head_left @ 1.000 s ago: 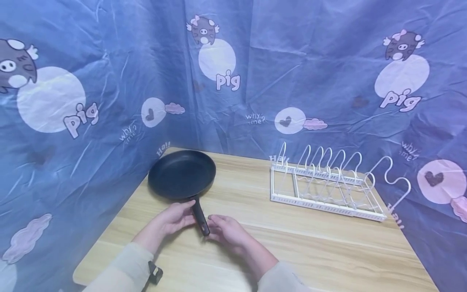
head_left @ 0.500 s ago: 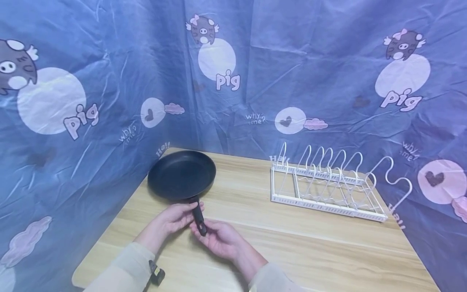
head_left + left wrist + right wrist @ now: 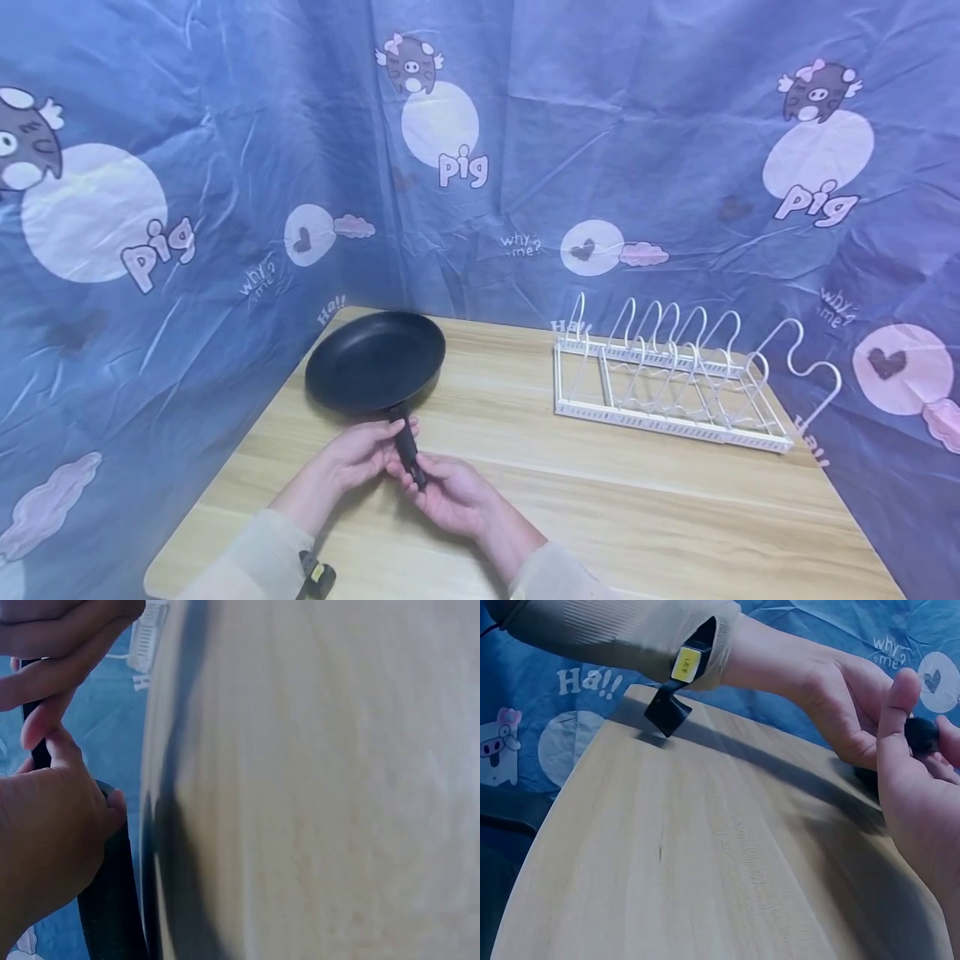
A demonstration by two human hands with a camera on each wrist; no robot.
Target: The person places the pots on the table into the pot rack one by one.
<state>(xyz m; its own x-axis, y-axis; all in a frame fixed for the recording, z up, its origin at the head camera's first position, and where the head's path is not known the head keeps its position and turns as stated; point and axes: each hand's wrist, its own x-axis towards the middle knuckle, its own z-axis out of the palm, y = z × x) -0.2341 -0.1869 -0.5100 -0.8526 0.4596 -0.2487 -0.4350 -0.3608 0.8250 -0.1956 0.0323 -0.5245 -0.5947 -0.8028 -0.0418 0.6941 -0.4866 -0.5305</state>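
Note:
A black frying pan [image 3: 375, 360] is at the left back of the table, its bowl facing up and tilted, with some outer wall showing at the right. My left hand [image 3: 362, 455] grips the handle [image 3: 407, 448] close to the bowl, thumb on top. Around the handle's far end curl the fingers of my right hand [image 3: 452, 493], thumb pressing from above. In the right wrist view the black handle end [image 3: 921, 736] pokes out between the right thumb and fingers. The left wrist view catches the pan's dark side [image 3: 112, 900] below the left hand [image 3: 56, 832].
A white wire pan rack [image 3: 675, 425] with several upright loops stands at the right back of the wooden table [image 3: 645, 508]. Blue printed curtains [image 3: 525, 192] hang close behind and along both sides. A black strap device [image 3: 318, 575] hangs at the left wrist.
My right hand has moved left from beside the handle and closed around its end. The pan has tilted slightly, its right side higher. The left hand keeps its hold; the view shifts slightly.

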